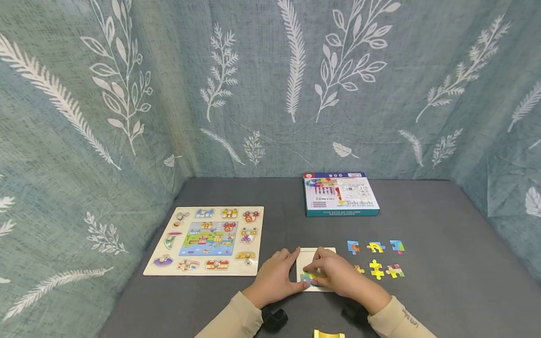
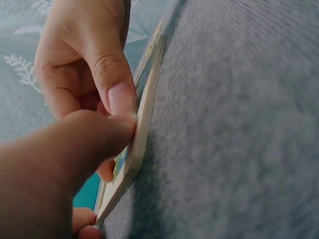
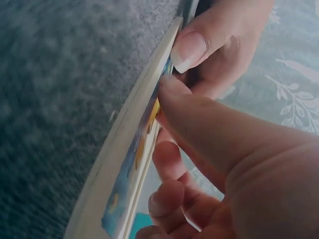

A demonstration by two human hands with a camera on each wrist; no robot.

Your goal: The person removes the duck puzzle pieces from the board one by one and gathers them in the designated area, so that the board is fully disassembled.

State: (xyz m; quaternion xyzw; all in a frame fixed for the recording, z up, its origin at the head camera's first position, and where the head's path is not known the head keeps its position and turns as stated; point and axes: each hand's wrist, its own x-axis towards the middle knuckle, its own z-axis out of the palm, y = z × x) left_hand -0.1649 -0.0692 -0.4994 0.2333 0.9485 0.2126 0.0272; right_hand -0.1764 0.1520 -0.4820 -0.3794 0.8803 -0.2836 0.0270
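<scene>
A small wooden puzzle tray (image 1: 303, 256) lies in front of the person, with joined blue and yellow jigsaw pieces (image 3: 119, 191) along its near side. The left hand (image 1: 274, 278) grips the tray's left side, its thumb at the near edge and fingers reaching the far corner. Over the tray, the right hand (image 1: 338, 274) has its thumb and curled forefinger around a yellow puzzle piece (image 3: 154, 112), low against the tray. That piece is mostly hidden by the fingers. Both thumbs (image 2: 122, 99) meet closely in the left wrist view.
To the tray's right lie two rows of loose jigsaw pieces (image 1: 376, 269), one partly behind the right hand. A larger wooden knob puzzle (image 1: 169, 269) is on the left. Farther back stands a boxed set (image 1: 342, 212). A yellow curved object (image 1: 328, 334) shows at the bottom edge.
</scene>
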